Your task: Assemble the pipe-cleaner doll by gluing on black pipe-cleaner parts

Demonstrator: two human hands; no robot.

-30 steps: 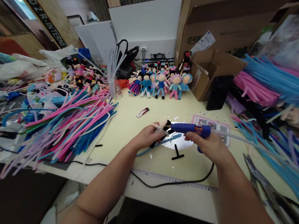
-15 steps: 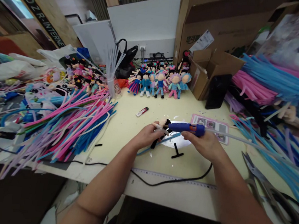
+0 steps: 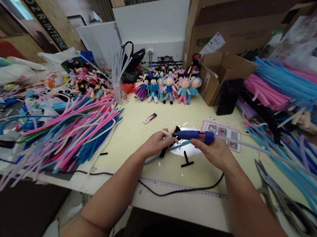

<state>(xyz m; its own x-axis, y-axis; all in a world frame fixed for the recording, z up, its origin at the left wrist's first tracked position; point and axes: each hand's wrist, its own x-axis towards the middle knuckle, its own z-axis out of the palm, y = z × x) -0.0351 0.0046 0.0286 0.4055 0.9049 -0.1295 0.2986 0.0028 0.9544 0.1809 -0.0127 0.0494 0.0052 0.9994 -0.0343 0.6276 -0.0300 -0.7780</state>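
My left hand (image 3: 155, 144) grips a small pipe-cleaner doll (image 3: 172, 134) with a black head and pale body, held just above the pale yellow table (image 3: 134, 131). My right hand (image 3: 215, 151) is closed around a blue glue gun (image 3: 196, 135), whose nozzle points left and touches the doll's head. A clear glue stick (image 3: 246, 147) trails out of the gun's back to the right. A black cable (image 3: 185, 189) runs from the gun across the table's front.
Piles of coloured pipe cleaners lie at left (image 3: 69, 131) and right (image 3: 292, 162). Finished dolls (image 3: 167, 87) stand in a row at the back, beside cardboard boxes (image 3: 222, 76). Scissors (image 3: 277, 195) lie at right, a ruler (image 3: 179, 187) along the front edge, a small black T-shaped piece (image 3: 186, 161) under the hands.
My right hand with the glue gun has shifted slightly left, closer to the doll. The left hand stays in place.
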